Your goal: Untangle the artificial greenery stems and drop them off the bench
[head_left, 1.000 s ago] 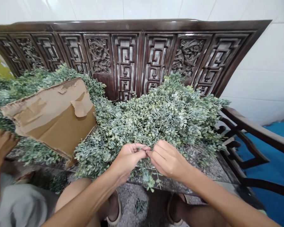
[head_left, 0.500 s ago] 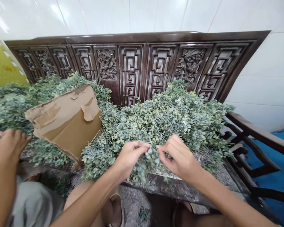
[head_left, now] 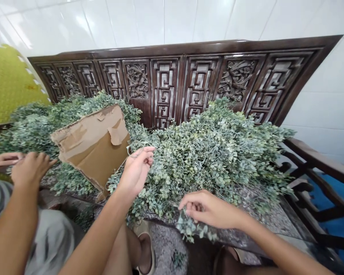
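My left hand (head_left: 138,168) is raised over the edge of the leaf pile, its fingers closed. Thin pale green strands (head_left: 134,146) loop out beside its fingertips. My right hand (head_left: 208,209) is lower, at the bench's front edge, with thumb and fingers pinched. A leafy sprig (head_left: 189,228) with small grey-green leaves hangs from that pinch. Behind both hands spreads a big heap of artificial greenery (head_left: 200,152). To the left of my left hand, a torn piece of brown cardboard (head_left: 96,149) leans in the foliage.
The dark wooden bench has a carved backrest (head_left: 166,89) and an armrest (head_left: 318,164) on the right. Another person's hands (head_left: 31,168) work at the far left, beside more greenery (head_left: 34,130). A yellow mat (head_left: 11,80) stands behind them.
My hands, close together before, have parted. The left moved up and left; the right came down with the sprig. The view has shifted slightly left, showing more of the other person's hands.
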`<action>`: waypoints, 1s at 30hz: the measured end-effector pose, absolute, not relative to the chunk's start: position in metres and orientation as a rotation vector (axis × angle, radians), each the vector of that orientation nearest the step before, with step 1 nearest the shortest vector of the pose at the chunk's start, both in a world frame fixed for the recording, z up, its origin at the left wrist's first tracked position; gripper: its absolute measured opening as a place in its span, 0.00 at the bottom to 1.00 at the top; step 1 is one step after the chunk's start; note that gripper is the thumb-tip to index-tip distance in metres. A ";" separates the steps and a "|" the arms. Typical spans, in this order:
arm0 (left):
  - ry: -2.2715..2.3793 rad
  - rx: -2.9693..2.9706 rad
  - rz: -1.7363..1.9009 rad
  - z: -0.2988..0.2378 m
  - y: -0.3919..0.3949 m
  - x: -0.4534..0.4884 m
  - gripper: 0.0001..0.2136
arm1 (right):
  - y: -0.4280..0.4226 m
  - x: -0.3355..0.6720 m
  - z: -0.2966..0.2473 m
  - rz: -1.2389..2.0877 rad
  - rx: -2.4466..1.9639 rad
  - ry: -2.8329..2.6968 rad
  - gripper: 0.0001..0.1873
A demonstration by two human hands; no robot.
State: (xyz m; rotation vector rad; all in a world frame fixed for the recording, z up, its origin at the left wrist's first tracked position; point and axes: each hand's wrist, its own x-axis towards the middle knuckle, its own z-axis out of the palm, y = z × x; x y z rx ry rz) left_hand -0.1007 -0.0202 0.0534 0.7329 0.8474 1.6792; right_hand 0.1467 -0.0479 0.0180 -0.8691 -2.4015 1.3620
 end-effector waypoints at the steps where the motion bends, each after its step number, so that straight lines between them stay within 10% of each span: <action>1: 0.814 0.733 1.690 0.055 -0.021 -0.103 0.08 | -0.046 0.144 0.014 1.452 -0.867 -2.369 0.10; 11: 0.518 0.618 1.808 0.079 -0.019 -0.147 0.07 | -0.036 0.115 0.003 1.894 -0.936 -2.068 0.18; 19: 0.566 0.659 2.211 0.083 -0.017 -0.202 0.08 | 0.001 0.030 0.007 1.546 -0.809 -2.009 0.18; 22: 0.679 0.743 2.247 0.081 -0.017 -0.197 0.06 | 0.006 0.004 0.006 1.429 -0.875 -2.000 0.34; 30: 0.757 0.901 1.712 0.075 -0.019 -0.128 0.06 | -0.014 0.062 0.038 1.033 -0.811 -2.064 0.41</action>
